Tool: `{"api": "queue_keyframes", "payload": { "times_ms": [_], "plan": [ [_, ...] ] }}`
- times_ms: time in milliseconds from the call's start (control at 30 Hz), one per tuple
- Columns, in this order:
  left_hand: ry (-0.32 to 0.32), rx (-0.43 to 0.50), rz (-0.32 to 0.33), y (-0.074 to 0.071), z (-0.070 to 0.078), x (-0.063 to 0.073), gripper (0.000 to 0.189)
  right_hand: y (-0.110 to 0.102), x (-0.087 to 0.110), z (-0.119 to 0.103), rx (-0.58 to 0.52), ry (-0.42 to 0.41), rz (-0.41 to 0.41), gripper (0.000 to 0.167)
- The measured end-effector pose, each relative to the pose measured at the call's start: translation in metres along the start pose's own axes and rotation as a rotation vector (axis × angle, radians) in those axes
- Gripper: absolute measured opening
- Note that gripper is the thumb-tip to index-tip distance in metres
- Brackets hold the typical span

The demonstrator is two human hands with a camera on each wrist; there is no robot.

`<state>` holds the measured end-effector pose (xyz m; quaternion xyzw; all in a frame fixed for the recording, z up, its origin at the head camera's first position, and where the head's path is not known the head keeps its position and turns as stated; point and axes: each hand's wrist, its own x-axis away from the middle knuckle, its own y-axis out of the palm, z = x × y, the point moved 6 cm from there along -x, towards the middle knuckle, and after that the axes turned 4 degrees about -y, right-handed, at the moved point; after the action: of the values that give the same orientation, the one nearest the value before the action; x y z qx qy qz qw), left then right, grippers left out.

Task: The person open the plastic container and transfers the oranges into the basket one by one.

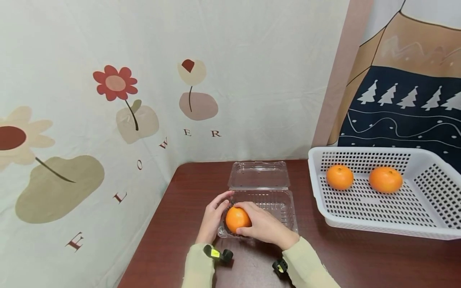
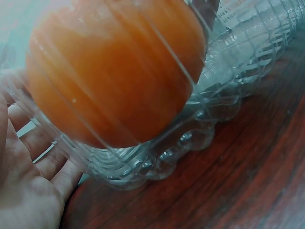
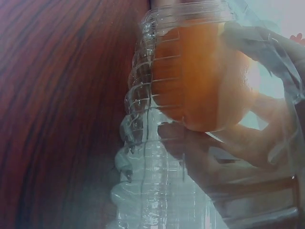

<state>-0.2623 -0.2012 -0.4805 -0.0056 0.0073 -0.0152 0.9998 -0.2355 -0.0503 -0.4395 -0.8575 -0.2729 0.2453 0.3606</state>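
An orange [image 1: 237, 219] sits at the left end of a clear plastic clamshell box [image 1: 277, 208], whose lid [image 1: 258, 176] lies folded back behind it. My right hand [image 1: 264, 224] holds the orange, thumb on the near side and fingers over the far side. Through the box wall, the right wrist view shows the same orange [image 3: 205, 81] low inside. My left hand [image 1: 214, 218] rests along the box's left side. In the left wrist view its fingers [image 2: 52, 162] are fairly straight and touch the clear wall.
To the right stands a white perforated plastic basket [image 1: 378, 224] with two oranges [image 1: 339, 177] in it. The brown wooden table [image 1: 173, 228] ends at a cloth-covered wall [image 1: 252, 100] behind and to the left.
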Motion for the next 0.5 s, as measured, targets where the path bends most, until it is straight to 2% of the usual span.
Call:
{"api": "queue_keyframes", "payload": {
  "times_ms": [500],
  "plan": [
    [-0.005, -0.037, 0.01, -0.0014, -0.0009, -0.001, 0.028, -0.0058, 0.001, -0.0009, 0.038, -0.003, 0.048, 0.06]
  ]
}}
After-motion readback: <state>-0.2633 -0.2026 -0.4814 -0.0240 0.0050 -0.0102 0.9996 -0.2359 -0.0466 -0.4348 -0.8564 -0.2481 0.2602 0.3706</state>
